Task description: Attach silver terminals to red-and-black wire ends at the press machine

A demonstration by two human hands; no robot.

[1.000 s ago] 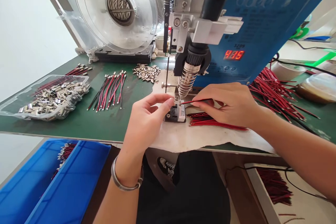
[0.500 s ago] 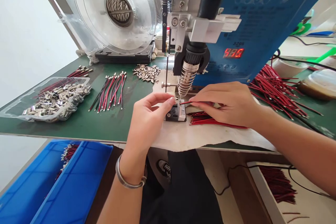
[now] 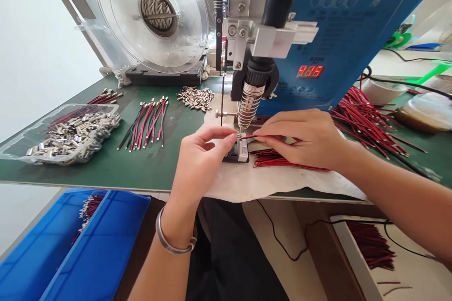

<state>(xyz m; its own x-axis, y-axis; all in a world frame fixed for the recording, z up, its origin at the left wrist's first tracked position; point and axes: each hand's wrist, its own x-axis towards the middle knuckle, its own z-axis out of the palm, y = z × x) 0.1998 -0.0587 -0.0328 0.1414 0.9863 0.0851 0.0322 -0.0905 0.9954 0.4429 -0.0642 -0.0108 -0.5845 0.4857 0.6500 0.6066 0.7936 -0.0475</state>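
At the table's front (image 3: 151,182), the right hand (image 3: 300,131) is pinching a red-black wire (image 3: 250,137) between closed fingers, its end at the fixture (image 3: 243,151); the left hand (image 3: 203,157) is resting nearby, fingers nearly together, hold unclear; keeping steady is probably mattering most

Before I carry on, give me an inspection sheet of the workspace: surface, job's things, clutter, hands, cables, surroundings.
Surface: green table, partly covered by a pale cloth.
Job's things: thin wire reaching the small stand; more wires on the cloth.
Clutter: plastic tray of metal pieces, a loose metal pile, a wire heap at right.
Grips: right hand pinches the thin wire; left hand at the stand, anything pinched too small to tell.
Cables: black cable hanging below the table.
Surroundings: blue machine with lit red digits; blue bin below, left.
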